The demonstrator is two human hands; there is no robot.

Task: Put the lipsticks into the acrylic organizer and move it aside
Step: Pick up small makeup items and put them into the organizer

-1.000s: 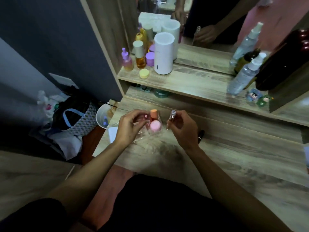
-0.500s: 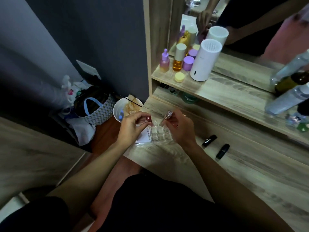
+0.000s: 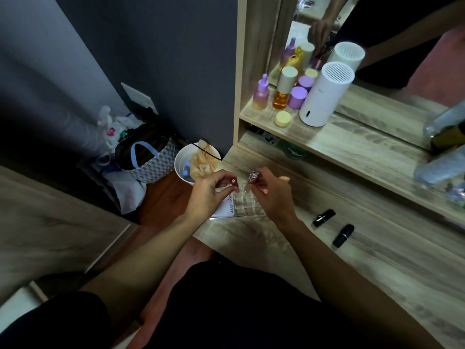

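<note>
The left hand pinches a small red-capped lipstick by its top, and the right hand grips a slim clear-and-rose lip tube tilted tip-down, probably to line each up with a cell. Both hover over the clear acrylic grid organizer at the wooden vanity top's left edge. Two black lipsticks lie well apart to the right. The red cap's round sticker seems to read "10"; a card beneath shows "skin", partly hidden.

"U2 ski" (partial) on white card
</note>
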